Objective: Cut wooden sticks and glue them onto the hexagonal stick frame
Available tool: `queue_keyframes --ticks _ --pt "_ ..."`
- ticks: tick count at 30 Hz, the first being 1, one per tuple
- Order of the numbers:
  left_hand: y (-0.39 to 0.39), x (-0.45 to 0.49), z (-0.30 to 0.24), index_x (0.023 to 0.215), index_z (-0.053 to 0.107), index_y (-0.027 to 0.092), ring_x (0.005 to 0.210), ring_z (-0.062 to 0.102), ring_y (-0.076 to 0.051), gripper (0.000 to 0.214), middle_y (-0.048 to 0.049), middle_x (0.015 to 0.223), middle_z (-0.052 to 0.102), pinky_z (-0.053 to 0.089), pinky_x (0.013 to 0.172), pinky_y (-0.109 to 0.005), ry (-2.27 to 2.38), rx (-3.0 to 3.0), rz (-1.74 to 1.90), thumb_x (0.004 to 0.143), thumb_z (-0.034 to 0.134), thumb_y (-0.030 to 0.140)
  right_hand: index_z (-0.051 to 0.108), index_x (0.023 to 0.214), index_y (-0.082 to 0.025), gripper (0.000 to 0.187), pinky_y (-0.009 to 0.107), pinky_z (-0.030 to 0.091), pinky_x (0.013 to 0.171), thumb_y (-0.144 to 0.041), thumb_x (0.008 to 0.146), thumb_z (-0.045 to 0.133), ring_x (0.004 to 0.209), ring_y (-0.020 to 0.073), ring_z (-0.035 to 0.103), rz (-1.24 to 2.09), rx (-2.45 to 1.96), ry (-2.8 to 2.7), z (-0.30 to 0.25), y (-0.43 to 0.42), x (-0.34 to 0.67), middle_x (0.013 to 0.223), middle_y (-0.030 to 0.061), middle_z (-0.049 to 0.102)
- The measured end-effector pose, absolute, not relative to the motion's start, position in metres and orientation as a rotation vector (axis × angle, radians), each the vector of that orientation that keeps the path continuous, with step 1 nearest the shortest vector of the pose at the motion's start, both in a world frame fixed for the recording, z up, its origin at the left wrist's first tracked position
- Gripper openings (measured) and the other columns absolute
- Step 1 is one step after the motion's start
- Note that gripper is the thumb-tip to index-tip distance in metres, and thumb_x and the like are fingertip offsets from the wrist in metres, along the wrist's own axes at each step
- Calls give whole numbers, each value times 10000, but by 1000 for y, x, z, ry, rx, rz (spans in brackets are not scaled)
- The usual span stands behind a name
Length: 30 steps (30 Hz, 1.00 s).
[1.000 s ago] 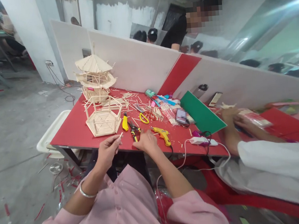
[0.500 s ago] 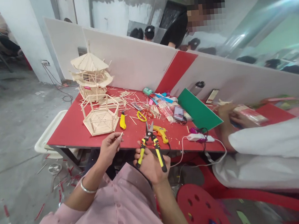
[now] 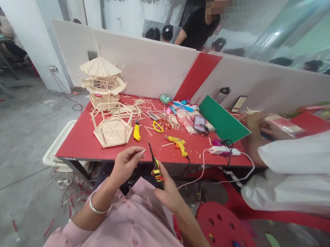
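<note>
My left hand [image 3: 126, 164] pinches a short thin wooden stick [image 3: 140, 152] above my lap, at the near edge of the red table [image 3: 77, 140]. My right hand [image 3: 166, 190] grips yellow-and-black snips [image 3: 154, 162] by the handles, blades pointing up, their tip just right of the stick. On the table beyond stand a hexagonal stick frame [image 3: 112, 127] and a stick pagoda model [image 3: 102, 81].
Near the table's middle lie a yellow glue gun [image 3: 178, 143], a yellow utility knife [image 3: 136, 131], yellow scissors [image 3: 157, 126], loose sticks and a green board [image 3: 222, 121]. A person in white [image 3: 302, 166] works at my right. A red stool [image 3: 223, 229] stands below.
My right hand picked the snips off the table, drew them toward me, then turned them edge-on and raised them close to the stick. My left hand stayed put with the stick.
</note>
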<state>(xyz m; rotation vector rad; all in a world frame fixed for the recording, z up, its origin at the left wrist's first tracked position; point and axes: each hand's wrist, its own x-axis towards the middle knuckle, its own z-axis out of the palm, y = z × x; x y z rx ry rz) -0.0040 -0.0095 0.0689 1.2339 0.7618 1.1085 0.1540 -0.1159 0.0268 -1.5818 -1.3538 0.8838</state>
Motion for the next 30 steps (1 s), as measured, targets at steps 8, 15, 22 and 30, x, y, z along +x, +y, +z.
queue_keyframes --ticks 8,15,22,30 --pt "-15 -12 83 729 726 167 556 578 -134 243 -34 629 665 457 511 -226 665 1245 1086 730 773 406 271 1527 -243 955 533 338 1145 -140 619 548 1338 306 443 636 -1778 -1591 44 -119 152 1389 114 468" --pt "-12 -16 79 746 736 167 577 622 -153 160 -49 652 697 518 575 -258 643 1347 1110 757 750 327 255 1536 -263 974 542 345 1135 -128 615 541 1318 306 450 568 -1834 -1655 55 -120 150 1359 106 488" --pt "-9 -20 77 723 735 167 638 658 -173 106 -50 669 703 553 644 -281 648 1411 1098 756 722 267 302 1524 -265 954 516 424 1069 -142 613 557 1212 311 530 519 -1855 -1689 54 -121 151 1284 102 542" --pt "-9 -22 77 710 729 160 637 667 -178 106 -54 659 707 542 635 -270 649 1470 1079 765 675 233 351 1502 -253 930 456 450 1063 -133 604 559 1196 296 563 531 -1769 -1630 44 -121 148 1284 102 560"
